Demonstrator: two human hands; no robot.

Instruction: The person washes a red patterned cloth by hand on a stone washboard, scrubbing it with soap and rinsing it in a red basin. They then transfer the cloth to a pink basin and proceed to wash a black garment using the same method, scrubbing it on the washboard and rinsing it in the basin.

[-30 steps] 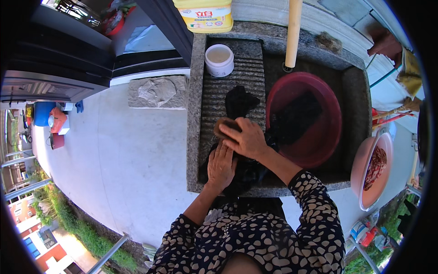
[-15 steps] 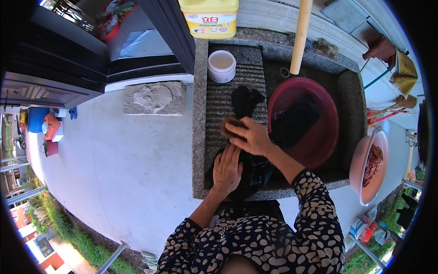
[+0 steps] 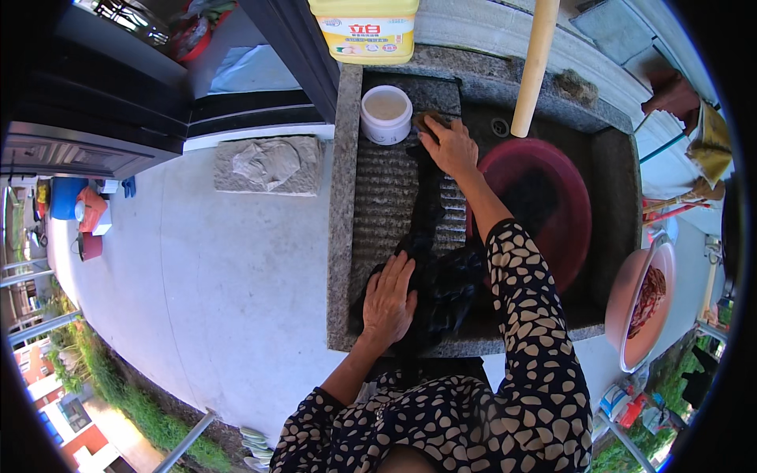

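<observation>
A wet black garment (image 3: 445,288) lies along the ridged stone washboard (image 3: 382,209) of the sink, its narrow end stretching away from me. My left hand (image 3: 389,296) rests flat on the near, bunched part, fingers extended. At the far end of the board my right hand (image 3: 455,150) grips a brown scrubbing brush (image 3: 430,121) over the garment's narrow end. Close to the brush stands a white tub (image 3: 386,114) of pale contents. To the right, a dark red basin (image 3: 581,185) sits in the sink with dark cloth (image 3: 530,197) in water.
A yellow jug (image 3: 367,35) stands on the far rim of the stone sink (image 3: 341,236). A wooden pole (image 3: 536,67) slants over the sink beside the drain (image 3: 499,127). On the right is a pink basin (image 3: 662,315) with red patterned cloth. A stone slab (image 3: 307,169) lies left.
My right hand has moved the brush away from me, up to the washboard's far end, and the garment now lies more stretched out. My left hand has shifted only slightly.
</observation>
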